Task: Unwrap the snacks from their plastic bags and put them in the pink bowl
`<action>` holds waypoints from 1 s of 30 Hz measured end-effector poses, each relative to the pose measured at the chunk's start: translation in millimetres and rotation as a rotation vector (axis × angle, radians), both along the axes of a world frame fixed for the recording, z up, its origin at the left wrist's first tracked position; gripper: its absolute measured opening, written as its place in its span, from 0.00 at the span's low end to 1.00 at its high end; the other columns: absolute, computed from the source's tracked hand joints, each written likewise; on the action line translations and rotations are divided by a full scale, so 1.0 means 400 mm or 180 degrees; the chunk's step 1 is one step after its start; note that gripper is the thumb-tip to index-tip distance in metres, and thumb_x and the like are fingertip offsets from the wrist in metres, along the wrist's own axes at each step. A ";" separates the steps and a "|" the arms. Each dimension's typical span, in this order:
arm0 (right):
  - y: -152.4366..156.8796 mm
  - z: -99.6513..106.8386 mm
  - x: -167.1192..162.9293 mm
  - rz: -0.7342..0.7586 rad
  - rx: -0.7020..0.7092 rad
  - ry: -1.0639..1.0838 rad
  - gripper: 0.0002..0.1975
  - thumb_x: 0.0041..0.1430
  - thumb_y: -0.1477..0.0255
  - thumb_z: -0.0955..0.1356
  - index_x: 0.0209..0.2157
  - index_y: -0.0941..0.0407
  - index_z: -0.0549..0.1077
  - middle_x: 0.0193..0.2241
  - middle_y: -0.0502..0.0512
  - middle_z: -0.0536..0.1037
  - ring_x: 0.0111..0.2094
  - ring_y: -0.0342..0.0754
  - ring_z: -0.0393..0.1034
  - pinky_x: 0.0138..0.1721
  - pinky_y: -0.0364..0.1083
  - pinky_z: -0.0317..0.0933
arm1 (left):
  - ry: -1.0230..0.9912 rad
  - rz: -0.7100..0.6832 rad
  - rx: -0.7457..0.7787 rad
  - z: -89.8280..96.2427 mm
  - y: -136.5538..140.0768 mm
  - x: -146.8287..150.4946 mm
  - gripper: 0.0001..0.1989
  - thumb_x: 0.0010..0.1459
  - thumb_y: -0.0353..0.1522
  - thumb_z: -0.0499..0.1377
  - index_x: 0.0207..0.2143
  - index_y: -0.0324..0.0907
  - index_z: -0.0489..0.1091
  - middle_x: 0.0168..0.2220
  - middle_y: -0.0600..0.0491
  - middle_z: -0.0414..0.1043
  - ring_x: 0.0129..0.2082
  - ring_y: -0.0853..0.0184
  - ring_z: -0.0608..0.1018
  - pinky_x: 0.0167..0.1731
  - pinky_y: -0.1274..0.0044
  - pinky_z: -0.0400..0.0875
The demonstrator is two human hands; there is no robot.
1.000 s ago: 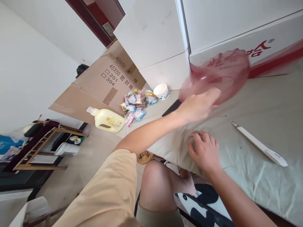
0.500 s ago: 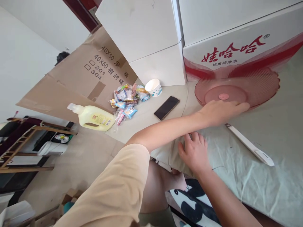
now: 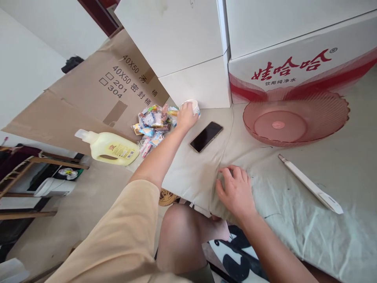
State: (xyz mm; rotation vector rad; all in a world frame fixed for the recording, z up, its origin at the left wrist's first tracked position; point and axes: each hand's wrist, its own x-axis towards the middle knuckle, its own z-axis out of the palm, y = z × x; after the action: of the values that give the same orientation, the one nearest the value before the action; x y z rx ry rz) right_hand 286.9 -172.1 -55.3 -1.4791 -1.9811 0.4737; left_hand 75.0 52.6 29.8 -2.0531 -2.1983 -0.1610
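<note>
My left hand (image 3: 187,117) is at the cup (image 3: 195,105) rim, beside the snacks (image 3: 153,122); I cannot tell whether its fingers grip. The cup is probably light and easily dented: pinch the rim gently. My right hand (image 3: 236,190), loosely spread, holding nothing, rests on the sheet (image 3: 309,228).

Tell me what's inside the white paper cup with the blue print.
Inside the white paper cup, only a little of the pale inner wall shows near the rim. The left hand covers much of the opening, so the bottom and any contents cannot be seen.
</note>
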 end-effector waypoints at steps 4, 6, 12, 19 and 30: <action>0.002 -0.001 0.000 -0.0018 -0.0049 -0.0003 0.11 0.62 0.73 0.65 0.45 0.55 0.75 0.44 0.61 0.72 0.46 0.56 0.64 0.48 0.54 0.56 | 0.0025 0.0043 -0.0345 -0.020 0.019 -0.067 0.07 0.65 0.32 0.56 0.42 0.39 0.70 0.40 0.46 0.76 0.50 0.57 0.75 0.51 0.63 0.68; 0.003 0.002 -0.003 -0.0025 -0.0089 -0.0035 0.11 0.62 0.73 0.65 0.45 0.55 0.74 0.45 0.61 0.72 0.46 0.57 0.64 0.48 0.54 0.56 | 0.0033 -0.0227 -0.0416 -0.027 0.018 -0.031 0.08 0.66 0.32 0.54 0.40 0.40 0.72 0.39 0.46 0.77 0.49 0.58 0.76 0.50 0.63 0.68; 0.007 0.003 -0.007 -0.0032 -0.0117 -0.0026 0.10 0.60 0.73 0.66 0.43 0.55 0.74 0.45 0.60 0.72 0.47 0.56 0.64 0.49 0.54 0.56 | 0.0006 -0.1149 -0.0562 -0.045 0.024 0.187 0.11 0.62 0.27 0.53 0.40 0.41 0.75 0.45 0.43 0.79 0.51 0.55 0.78 0.55 0.64 0.66; 0.005 -0.004 0.003 -0.0023 -0.0068 0.0024 0.11 0.61 0.74 0.66 0.45 0.55 0.74 0.45 0.61 0.72 0.48 0.57 0.64 0.49 0.54 0.57 | -0.0526 -0.1932 -0.0380 -0.049 0.043 0.279 0.14 0.64 0.33 0.53 0.49 0.42 0.72 0.54 0.44 0.75 0.55 0.56 0.75 0.56 0.68 0.66; -0.020 -0.015 0.014 0.0081 0.0123 -0.0329 0.10 0.63 0.72 0.66 0.45 0.55 0.73 0.45 0.61 0.73 0.48 0.58 0.66 0.49 0.54 0.58 | -0.0268 0.0380 0.0383 0.023 0.008 -0.220 0.24 0.60 0.37 0.55 0.59 0.45 0.67 0.64 0.43 0.61 0.66 0.51 0.61 0.66 0.59 0.55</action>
State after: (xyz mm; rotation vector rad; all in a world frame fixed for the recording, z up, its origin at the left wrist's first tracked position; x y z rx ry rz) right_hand 292.7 -179.9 -61.2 -1.4830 -2.0795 0.3741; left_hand -12.8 55.8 38.9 -1.8797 -2.2912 -0.3640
